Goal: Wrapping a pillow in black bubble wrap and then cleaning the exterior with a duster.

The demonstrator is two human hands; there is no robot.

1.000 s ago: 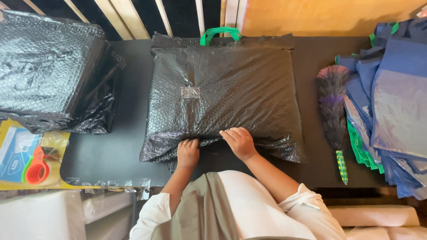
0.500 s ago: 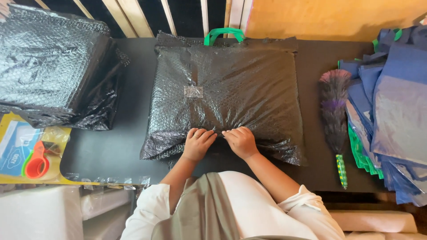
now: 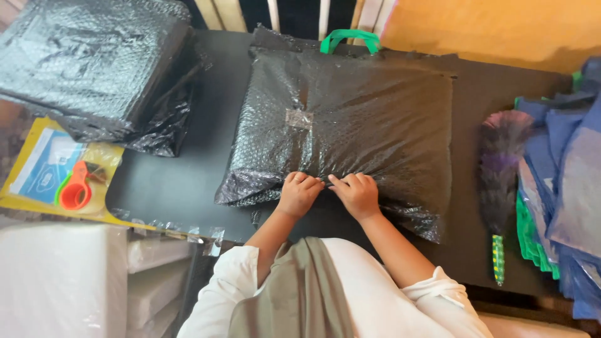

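Head view, read from 9 o'clock to 3 o'clock. At 9 o'clock, a red tape dispenser (image 3: pixel 75 188) lies on a yellow card (image 3: pixel 28 156). At 10 o'clock, a stack of black bubble-wrap sheets (image 3: pixel 94 69) rests on the dark worktop (image 3: pixel 175 188).

At centre lies the black bubble-wrapped parcel (image 3: pixel 350 125), its long axis running from 9 to 3 o'clock; a green handle (image 3: pixel 349 39) projects from its far edge at 12 o'clock, and a small square label (image 3: pixel 298 118) sits on its top face.

The left hand (image 3: pixel 298 194) and right hand (image 3: pixel 357 195) meet at the parcel's near edge, at 6 o'clock of its middle, knuckles almost touching. The fingers of both are curled narrow and press or pinch the gathered wrap there; whether a fold is actually gripped cannot be told. The bulk of the parcel thus lies toward 12 o'clock from the fingers, and both hands are equally near it.

At 3 o'clock, a purple feather duster (image 3: pixel 501 163) with a green handle lies lengthwise along the 12-to-6 line, beside a pile of blue fabric bags (image 3: pixel 570 181).
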